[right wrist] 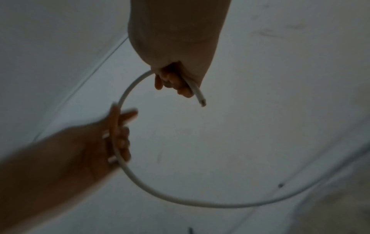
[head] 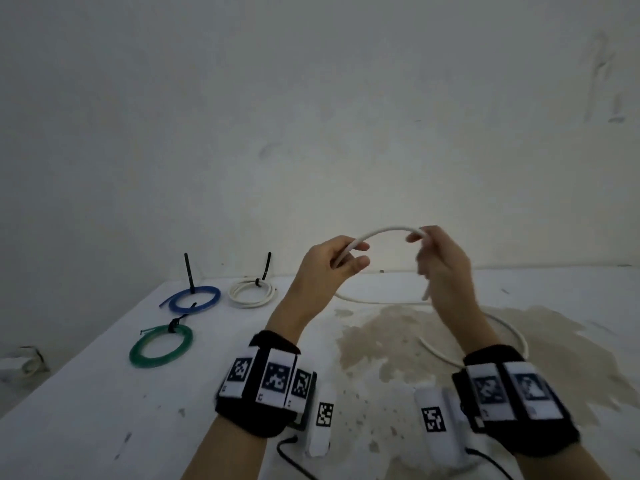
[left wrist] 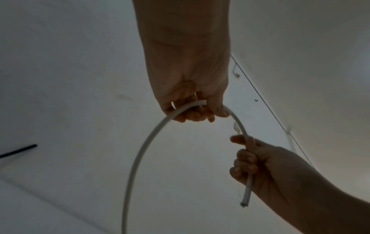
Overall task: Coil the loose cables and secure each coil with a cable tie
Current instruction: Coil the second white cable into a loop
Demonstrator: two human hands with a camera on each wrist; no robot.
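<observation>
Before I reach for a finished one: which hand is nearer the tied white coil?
Left. The left hand holds the loose white cable just right of the tied white coil; the right hand grips it farther right.

smooth plastic-looking white cable, stained matt table
</observation>
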